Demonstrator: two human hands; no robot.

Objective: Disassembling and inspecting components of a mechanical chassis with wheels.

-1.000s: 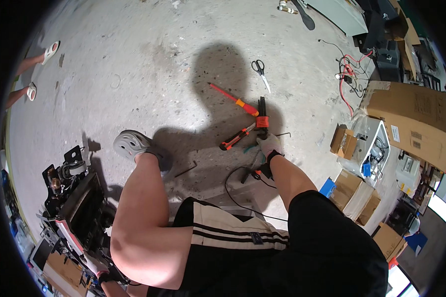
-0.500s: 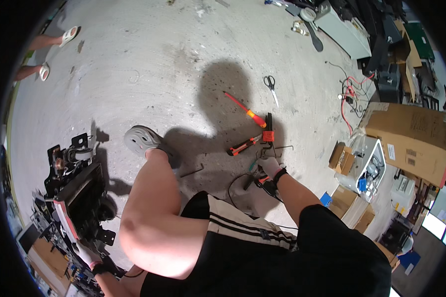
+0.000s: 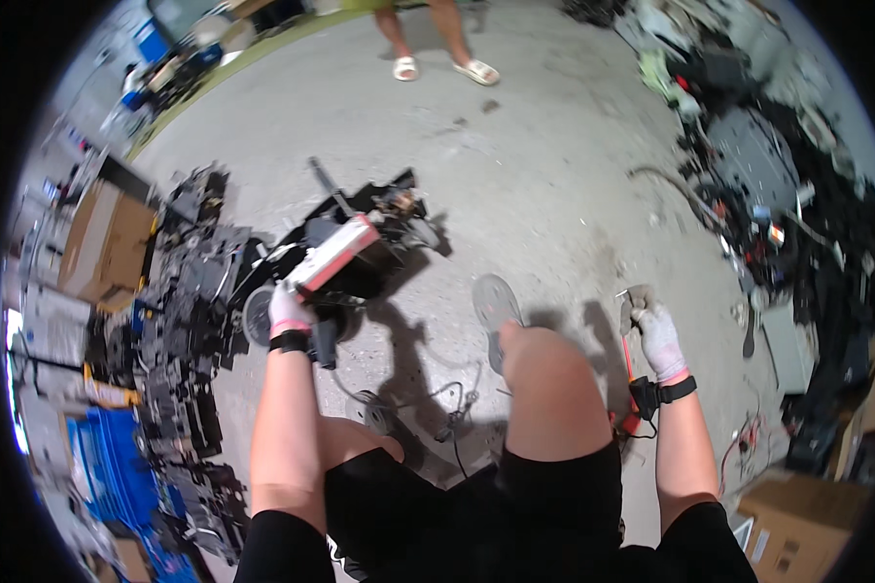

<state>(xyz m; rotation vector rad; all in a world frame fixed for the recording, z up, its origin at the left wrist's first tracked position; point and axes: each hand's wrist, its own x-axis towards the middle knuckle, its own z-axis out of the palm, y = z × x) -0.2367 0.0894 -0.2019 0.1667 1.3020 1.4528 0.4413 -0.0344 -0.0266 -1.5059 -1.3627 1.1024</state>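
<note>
My left hand [image 3: 290, 309], in a white glove, is closed on the near end of a black wheeled frame [image 3: 338, 277]. The frame stands tilted on the concrete floor, with a red-and-white block [image 3: 332, 255] along it and a wheel [image 3: 259, 316] by my hand. My right hand [image 3: 659, 340], gloved with greyish fingertips, is raised at the right of my knee. Its fingers are pinched on a thin metal rod [image 3: 622, 293], which looks like a hex key; blur hides most of it. Beneath that hand, partly hidden, lies a red screwdriver [image 3: 629, 358].
Dark cables [image 3: 452, 413] run over the floor between my feet. Black scrap parts [image 3: 190, 282] are piled at left, near a blue crate [image 3: 117, 466]. More scrap [image 3: 749, 185] lines the right side. A person's feet [image 3: 452, 70] in white sandals stand at the far side.
My view has swung left, bringing the wheeled frame nearer the middle. My right hand has lifted from the tools on the floor with the thin rod. My left hand remains on the frame.
</note>
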